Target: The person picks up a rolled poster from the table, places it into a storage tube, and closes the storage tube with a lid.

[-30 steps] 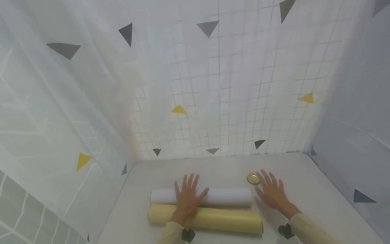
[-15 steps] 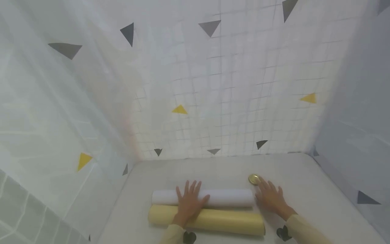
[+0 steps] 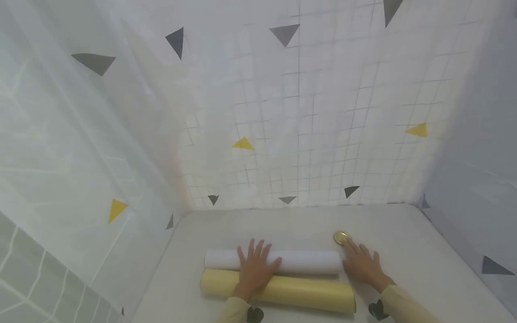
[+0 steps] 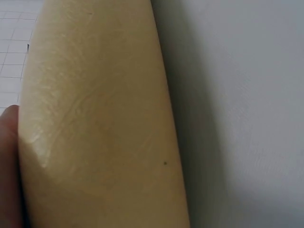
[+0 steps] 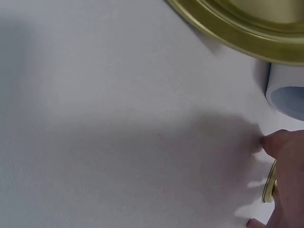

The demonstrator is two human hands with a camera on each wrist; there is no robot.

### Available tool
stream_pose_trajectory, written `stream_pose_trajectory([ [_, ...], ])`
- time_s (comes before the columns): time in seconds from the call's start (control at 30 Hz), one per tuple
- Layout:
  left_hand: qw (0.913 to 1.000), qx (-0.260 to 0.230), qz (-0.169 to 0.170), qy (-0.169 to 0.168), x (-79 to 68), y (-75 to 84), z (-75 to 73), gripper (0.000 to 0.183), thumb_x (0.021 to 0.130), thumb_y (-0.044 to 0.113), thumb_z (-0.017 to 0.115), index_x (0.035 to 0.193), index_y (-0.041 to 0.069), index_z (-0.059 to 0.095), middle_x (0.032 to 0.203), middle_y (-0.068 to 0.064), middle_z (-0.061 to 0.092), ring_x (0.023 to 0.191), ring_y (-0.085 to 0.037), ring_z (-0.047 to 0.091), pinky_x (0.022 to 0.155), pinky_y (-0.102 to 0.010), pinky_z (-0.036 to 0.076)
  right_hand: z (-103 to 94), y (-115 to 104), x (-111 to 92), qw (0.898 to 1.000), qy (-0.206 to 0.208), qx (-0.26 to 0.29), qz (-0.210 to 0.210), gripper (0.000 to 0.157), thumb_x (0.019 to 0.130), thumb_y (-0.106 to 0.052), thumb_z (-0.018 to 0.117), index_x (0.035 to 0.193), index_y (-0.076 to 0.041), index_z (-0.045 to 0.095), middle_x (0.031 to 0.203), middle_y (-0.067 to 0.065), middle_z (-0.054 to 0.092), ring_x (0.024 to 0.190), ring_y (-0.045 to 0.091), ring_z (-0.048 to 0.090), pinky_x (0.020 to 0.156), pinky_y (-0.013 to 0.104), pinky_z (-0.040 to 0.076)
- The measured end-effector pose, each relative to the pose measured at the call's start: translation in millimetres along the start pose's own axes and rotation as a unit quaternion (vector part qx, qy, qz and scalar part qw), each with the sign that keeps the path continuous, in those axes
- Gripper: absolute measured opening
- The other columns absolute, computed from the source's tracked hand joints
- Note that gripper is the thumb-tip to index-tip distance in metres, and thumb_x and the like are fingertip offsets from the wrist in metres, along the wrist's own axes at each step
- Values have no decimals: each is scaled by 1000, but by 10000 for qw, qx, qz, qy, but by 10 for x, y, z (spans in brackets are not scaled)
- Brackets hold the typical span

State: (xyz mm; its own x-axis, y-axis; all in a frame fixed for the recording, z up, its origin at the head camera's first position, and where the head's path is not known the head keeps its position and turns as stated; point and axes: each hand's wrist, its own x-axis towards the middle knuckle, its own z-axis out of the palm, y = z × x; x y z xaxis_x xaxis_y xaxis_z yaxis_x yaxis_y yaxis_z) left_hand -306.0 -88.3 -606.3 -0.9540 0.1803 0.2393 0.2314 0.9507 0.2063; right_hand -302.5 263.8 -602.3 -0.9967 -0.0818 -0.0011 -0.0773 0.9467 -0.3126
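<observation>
My left hand lies with spread fingers across a white tube, its wrist over a yellow tube. In the left wrist view the yellow tube is large, with part of my hand at the left edge. Beyond the white tube's right end, fingers of my right hand reach onto a small round gold lid. The right wrist view shows a sliver of that lid behind my right hand. The white tube's open, hollow end appears there too.
A large round gold rim, seemingly the yellow tube's end, fills the top right of the right wrist view. The white tabletop meets a pale gridded wall with triangle marks behind, and side walls left and right.
My right hand has moved slightly nearer, and its fingers now overlap the lid's near edge more. The left hand has slid a little toward me over the tubes.
</observation>
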Motion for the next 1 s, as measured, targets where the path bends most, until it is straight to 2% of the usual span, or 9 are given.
stream_pose_trajectory([
  [0.13,9999,-30,11,134,-19,15,1,68,97,75,37,141,27,58,155,-3,53,152,-38,38,118,-79,17,-21,-30,-32,9997,106,-223,-49,61,98,-22,58,153,-1,39,159,28,39,141,60,36,112,85,19],
  [0.27,10000,6,-19,45,-18,23,-7,69,98,75,33,140,27,57,155,-3,53,152,-37,38,119,-78,17,6,-9,-28,9983,395,-381,-183,57,96,-20,61,148,-2,46,153,26,47,134,56,43,108,84,26],
  [0.43,10000,9,-16,-19,-2,36,-45,68,98,75,32,139,26,58,155,-4,53,152,-37,38,120,-78,16,60,43,13,9923,1076,-378,-491,48,90,-17,65,134,1,57,141,26,56,127,54,50,101,81,33],
  [0.6,10000,28,18,33,3,31,-64,67,98,74,35,137,25,59,152,-5,55,150,-38,40,119,-78,17,120,87,81,9819,1669,-237,-865,44,86,-15,61,121,11,56,130,33,59,117,55,55,94,75,44],
  [0.7,9999,78,37,66,-8,22,-55,66,99,73,35,137,25,59,151,-4,57,149,-37,42,119,-78,18,106,64,84,9831,1577,-49,-930,45,86,-10,62,121,17,54,132,39,55,120,58,54,96,71,47],
  [0.83,9998,111,55,143,-26,16,-46,64,99,72,35,136,25,60,148,-4,58,146,-35,45,118,-78,20,71,10,49,9916,1053,150,-738,52,92,-10,64,131,22,48,141,43,49,131,59,49,110,68,42],
  [0.93,9996,127,92,236,-26,20,-50,65,99,72,34,134,25,61,145,-4,60,143,-35,48,116,-78,22,50,-14,44,9948,788,195,-618,48,96,-13,64,129,19,50,129,38,58,121,53,58,106,63,48],
  [1.0,9995,149,104,267,-19,25,-51,65,99,73,33,134,25,60,145,-4,60,142,-34,48,117,-77,22,40,-21,57,9963,669,208,-502,36,98,-15,62,120,12,54,111,27,64,104,41,64,97,57,54],
])
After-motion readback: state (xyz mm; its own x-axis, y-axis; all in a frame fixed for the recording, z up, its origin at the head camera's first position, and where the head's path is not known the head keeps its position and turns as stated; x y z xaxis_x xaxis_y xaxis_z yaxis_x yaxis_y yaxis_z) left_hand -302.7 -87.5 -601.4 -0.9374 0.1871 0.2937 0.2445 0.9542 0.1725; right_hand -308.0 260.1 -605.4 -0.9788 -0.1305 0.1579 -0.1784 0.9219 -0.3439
